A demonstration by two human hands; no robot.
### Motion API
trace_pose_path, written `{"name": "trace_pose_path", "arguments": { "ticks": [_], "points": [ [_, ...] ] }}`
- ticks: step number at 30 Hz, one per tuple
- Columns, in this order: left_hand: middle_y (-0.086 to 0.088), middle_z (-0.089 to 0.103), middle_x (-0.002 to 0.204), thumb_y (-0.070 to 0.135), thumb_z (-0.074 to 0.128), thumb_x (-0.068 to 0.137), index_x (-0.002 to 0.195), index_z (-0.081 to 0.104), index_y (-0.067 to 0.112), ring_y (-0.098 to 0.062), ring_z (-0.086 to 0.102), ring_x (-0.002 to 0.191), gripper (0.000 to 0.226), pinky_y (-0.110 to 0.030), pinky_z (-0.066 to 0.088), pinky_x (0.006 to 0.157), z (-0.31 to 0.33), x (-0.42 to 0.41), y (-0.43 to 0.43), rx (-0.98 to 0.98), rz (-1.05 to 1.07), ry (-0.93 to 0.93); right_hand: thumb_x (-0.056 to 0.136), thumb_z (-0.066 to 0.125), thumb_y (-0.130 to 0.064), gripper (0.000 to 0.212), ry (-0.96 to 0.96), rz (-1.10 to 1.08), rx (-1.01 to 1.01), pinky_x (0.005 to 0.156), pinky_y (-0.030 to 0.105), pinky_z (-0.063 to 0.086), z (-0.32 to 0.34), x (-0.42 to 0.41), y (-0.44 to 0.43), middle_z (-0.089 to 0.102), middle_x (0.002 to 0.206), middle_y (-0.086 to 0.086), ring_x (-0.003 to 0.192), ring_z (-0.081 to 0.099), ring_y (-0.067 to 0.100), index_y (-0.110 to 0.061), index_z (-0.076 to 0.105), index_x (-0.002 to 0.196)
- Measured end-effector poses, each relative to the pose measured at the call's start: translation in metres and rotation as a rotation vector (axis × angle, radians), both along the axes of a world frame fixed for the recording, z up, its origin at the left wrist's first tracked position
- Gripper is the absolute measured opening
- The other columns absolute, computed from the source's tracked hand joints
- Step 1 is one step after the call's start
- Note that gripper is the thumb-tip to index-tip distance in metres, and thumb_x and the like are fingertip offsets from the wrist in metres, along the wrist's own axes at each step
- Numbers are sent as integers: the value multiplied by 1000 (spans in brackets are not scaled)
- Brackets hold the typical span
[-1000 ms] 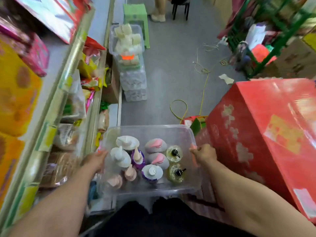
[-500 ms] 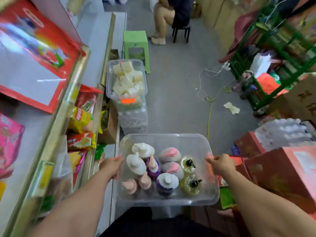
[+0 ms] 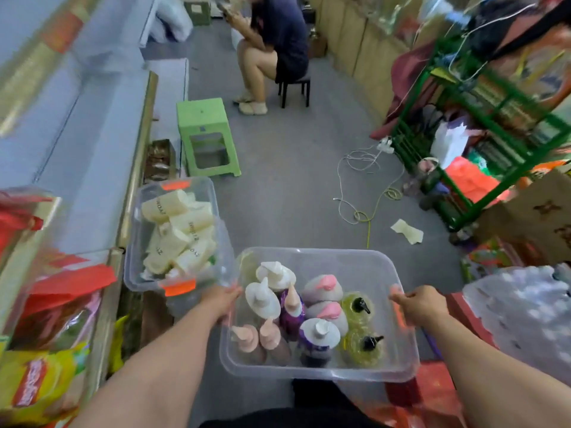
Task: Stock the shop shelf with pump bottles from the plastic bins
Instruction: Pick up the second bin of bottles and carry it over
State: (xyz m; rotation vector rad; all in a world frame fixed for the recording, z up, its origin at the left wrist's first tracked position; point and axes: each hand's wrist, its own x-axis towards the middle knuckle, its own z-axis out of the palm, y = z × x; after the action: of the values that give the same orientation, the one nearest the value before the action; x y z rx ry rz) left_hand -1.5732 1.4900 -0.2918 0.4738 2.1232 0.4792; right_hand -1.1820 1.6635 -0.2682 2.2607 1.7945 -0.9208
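— Two hands, one load: where is it?
— At 6 o'clock. Both grasp a clear plastic bin: the left hand grips its left rim, the right hand is clenched over the right rim. Some ten pump bottles stand upright inside, between the hands.
— What hems it in?
— At 9 o'clock, the shop shelf edge lines the aisle. A second bin of cream bottles sits just beside the held bin's left corner. At 3 o'clock, a plastic-wrapped pack crowds the right arm.
— Any room ahead?
— Grey floor runs toward 12 o'clock, between a green stool at 11, loose cables at 1 and a green rack at 2. A seated person occupies the far end.
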Motion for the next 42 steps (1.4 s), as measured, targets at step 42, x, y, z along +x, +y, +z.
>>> {"name": "trace_pose_path", "arguments": {
  "ticks": [42],
  "points": [
    [-16, 54, 67, 55, 52, 95, 105, 60, -15, -28, 53, 60, 70, -36, 42, 64, -61, -369, 585, 38, 990, -173, 89, 61, -44, 47, -100, 879, -70, 71, 30, 56, 16, -694, 827, 72, 59, 9, 70, 72, 22, -3, 74, 70]
  ]
}}
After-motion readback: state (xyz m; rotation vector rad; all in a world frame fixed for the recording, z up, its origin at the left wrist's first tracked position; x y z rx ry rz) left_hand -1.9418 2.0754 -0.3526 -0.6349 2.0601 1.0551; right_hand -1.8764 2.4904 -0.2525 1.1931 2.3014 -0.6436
